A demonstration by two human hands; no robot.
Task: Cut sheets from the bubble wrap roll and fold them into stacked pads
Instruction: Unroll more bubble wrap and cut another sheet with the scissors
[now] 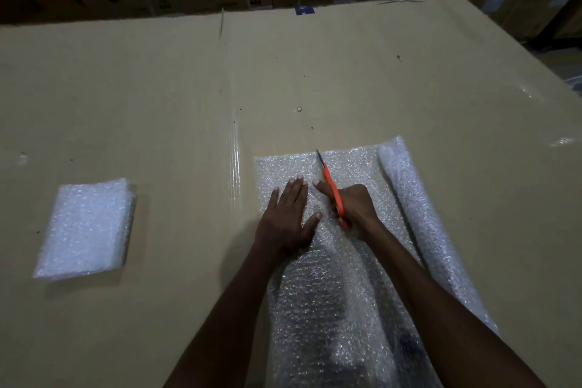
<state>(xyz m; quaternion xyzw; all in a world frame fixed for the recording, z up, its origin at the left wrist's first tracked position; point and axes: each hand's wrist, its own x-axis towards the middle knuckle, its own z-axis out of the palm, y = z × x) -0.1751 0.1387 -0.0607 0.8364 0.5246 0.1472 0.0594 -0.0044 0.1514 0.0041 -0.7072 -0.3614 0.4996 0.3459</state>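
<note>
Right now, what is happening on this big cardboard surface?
A person is cutting a sheet from a bubble wrap roll. The left hand presses flat on the unrolled bubble wrap sheet, while the right hand grips orange-handled scissors, blades pointing away along the cut. A stack of folded bubble wrap pads already lies to the left on the cardboard surface.
</note>
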